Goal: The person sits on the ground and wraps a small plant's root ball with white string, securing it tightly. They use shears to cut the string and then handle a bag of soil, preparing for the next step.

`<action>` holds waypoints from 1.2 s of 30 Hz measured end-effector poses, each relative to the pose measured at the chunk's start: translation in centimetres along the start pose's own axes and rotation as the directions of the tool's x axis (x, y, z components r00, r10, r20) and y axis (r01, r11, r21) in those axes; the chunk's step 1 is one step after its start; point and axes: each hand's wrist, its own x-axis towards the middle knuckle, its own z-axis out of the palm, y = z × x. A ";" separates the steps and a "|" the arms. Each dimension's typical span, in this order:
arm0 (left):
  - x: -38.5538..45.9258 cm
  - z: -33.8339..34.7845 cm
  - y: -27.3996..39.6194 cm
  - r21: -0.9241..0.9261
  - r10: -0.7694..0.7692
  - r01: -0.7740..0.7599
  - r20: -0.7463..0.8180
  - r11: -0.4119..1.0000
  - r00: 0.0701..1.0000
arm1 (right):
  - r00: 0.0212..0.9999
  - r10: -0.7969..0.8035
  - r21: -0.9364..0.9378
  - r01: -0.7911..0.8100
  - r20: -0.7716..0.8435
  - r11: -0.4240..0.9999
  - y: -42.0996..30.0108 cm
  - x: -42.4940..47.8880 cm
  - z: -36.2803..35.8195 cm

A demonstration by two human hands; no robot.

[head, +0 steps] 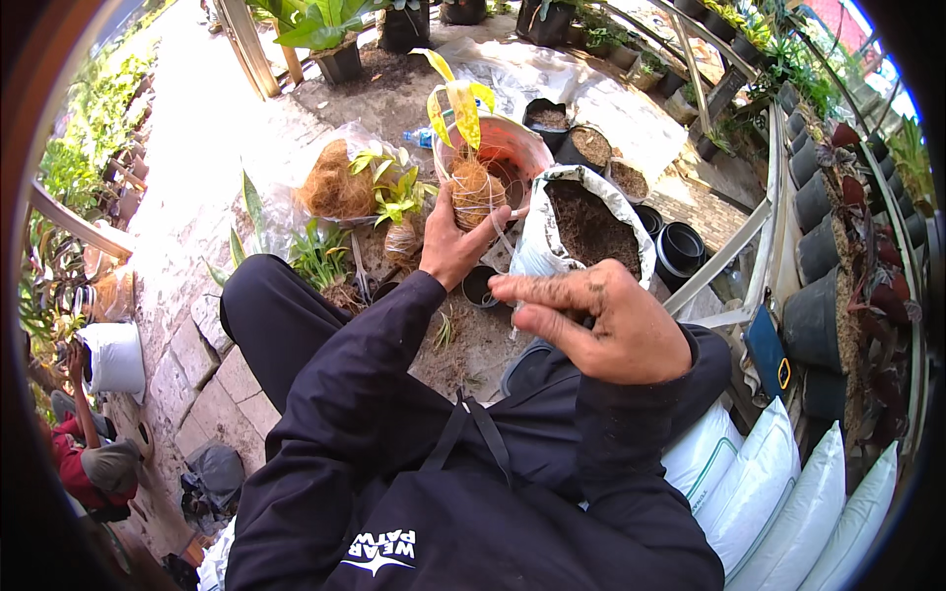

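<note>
My left hand holds a ball of brown coconut fibre from below, thumb and fingers around its sides. White string is wound around the ball, and a plant with yellow mottled leaves rises from its top. A loose length of string runs from the ball towards my right hand. The soil-specked fingers and thumb of that hand are pinched on the string; the grip is partly hidden. Behind the ball stands a pinkish bucket. An open white sack of dark soil is beyond my right hand.
Loose coconut fibre, a second wrapped plant and scissors lie left. Black pots stand right of the sack. Filled white sacks and a metal frame flank my right side. Another person sits far left.
</note>
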 end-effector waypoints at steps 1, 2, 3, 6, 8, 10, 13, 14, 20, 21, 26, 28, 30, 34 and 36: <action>0.2 0.1 -0.2 -0.063 -0.028 0.029 0.009 0.998 1.000 | 0.993 -0.050 0.008 0.049 0.107 0.999 0.0 -0.2 -0.1; 0.4 0.1 -0.4 -0.126 -0.056 0.058 0.019 0.990 0.998 | 0.967 -0.145 0.090 0.128 0.208 0.988 0.1 0.1 0.5; 0.4 0.0 -0.3 -0.183 -0.085 0.090 0.030 0.979 0.996 | 0.923 -0.246 0.184 0.197 0.297 0.963 0.4 0.5 1.1; 0.0 0.0 0.0 -0.326 -0.064 0.076 0.046 0.942 0.997 | 0.998 -0.023 0.207 0.012 0.054 0.978 0.1 1.6 0.0; -0.1 -0.2 0.1 -0.381 -0.036 0.056 0.057 0.923 0.998 | 0.955 0.035 0.178 0.019 -0.294 0.984 4.2 3.6 -1.2; 0.2 -0.2 0.4 -0.381 -0.032 0.070 0.106 0.922 0.994 | 0.793 0.081 0.238 0.083 -0.604 0.968 9.7 5.6 -2.1; 0.2 -0.3 0.8 -0.376 0.025 0.020 0.115 0.926 0.993 | 0.801 0.098 0.458 0.233 -0.590 0.858 16.3 7.5 -1.5; 0.1 -0.4 1.1 -0.377 0.024 0.026 0.128 0.926 0.992 | 0.855 0.082 0.542 0.247 -0.512 0.803 17.0 7.9 -0.9; -0.2 0.0 1.0 -0.483 0.027 0.079 0.210 0.872 0.977 | 0.971 0.076 0.873 0.168 -0.227 0.457 17.6 9.0 2.9; 0.0 -0.2 0.4 -0.395 0.032 0.054 0.209 0.917 0.977 | 0.973 0.082 0.886 0.159 -0.214 0.435 17.7 8.8 3.0; 0.7 -0.6 -2.1 0.202 0.215 -0.242 0.146 0.949 0.966 | 0.944 0.152 0.857 0.190 -0.294 0.479 18.5 8.8 3.3; 0.6 -0.3 -2.1 0.050 0.088 -0.095 0.133 0.994 0.987 | 0.920 0.198 0.832 0.194 -0.338 0.519 18.0 9.0 3.3; 0.2 0.0 -1.7 -0.124 -0.066 0.089 0.181 0.988 0.981 | 0.889 0.185 0.770 0.238 -0.418 0.592 17.9 9.4 3.4; -1.7 -0.6 0.3 -0.208 -0.417 0.538 0.433 0.817 0.799 | 0.812 0.201 0.658 0.270 -0.548 0.703 18.6 9.5 2.7; -1.9 -1.0 1.9 -0.131 -0.476 0.593 0.472 0.794 0.742 | 0.774 0.223 0.638 0.282 -0.592 0.716 18.7 9.5 2.3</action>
